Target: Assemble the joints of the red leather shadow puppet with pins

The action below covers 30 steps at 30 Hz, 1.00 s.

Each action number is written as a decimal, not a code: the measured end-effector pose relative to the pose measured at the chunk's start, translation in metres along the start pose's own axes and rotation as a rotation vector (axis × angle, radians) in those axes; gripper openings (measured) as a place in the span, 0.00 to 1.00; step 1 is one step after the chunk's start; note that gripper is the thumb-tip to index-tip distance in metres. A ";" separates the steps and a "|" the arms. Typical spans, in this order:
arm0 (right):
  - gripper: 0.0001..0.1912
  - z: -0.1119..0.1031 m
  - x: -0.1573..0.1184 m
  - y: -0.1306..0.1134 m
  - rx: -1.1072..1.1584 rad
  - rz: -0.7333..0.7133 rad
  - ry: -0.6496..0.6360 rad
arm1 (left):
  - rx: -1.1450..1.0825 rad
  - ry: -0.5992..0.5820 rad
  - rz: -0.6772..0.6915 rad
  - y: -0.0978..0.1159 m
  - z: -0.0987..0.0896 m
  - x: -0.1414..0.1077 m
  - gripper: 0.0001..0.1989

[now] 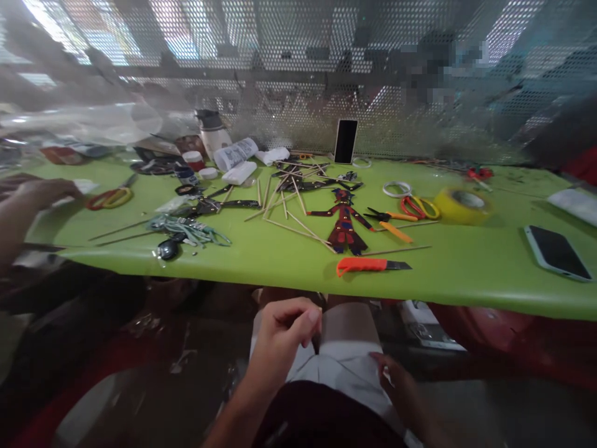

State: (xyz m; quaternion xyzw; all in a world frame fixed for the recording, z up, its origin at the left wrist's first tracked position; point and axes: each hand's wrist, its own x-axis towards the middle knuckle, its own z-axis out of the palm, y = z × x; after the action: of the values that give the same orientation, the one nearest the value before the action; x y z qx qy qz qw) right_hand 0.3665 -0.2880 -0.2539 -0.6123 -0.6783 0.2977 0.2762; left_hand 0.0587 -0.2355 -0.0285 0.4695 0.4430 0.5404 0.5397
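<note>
My left hand [290, 330] is raised over my lap, its fingers curled closed; whether anything small is between them is hidden. Lower and to the right, my right hand [393, 376] rests by my thigh, dim and blurred. Neither touches the green table [280, 267]. Near the table's front edge lies an orange utility knife [364, 266]. Behind it is a flat dark red and blue jointed figure [344, 224] with its arms spread. Thin wooden sticks [298, 231] lie around it, and orange-handled pliers [394, 224] are at its right.
Another person's hand [46, 191] reaches over the table at left, near scissors [112, 196]. Yellow tape [466, 205] and a phone [557, 252] lie at right. A second phone [346, 142] stands upright before a perforated metal screen [289, 87].
</note>
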 end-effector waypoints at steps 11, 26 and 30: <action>0.10 -0.044 0.018 -0.065 -0.010 -0.140 -0.221 | 0.069 -0.087 0.023 -0.005 -0.007 0.001 0.16; 0.06 -0.175 0.243 -0.254 0.115 -0.603 -0.141 | 0.677 -0.431 0.337 0.067 0.017 0.158 0.08; 0.02 -0.165 0.279 -0.258 0.132 -0.647 -0.113 | 0.582 -0.365 0.408 0.053 0.034 0.213 0.06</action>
State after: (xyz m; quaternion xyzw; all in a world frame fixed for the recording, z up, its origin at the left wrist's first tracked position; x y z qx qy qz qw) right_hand 0.2895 -0.0183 0.0513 -0.3286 -0.8310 0.2713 0.3576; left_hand 0.0880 -0.0249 0.0359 0.7694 0.3721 0.3961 0.3356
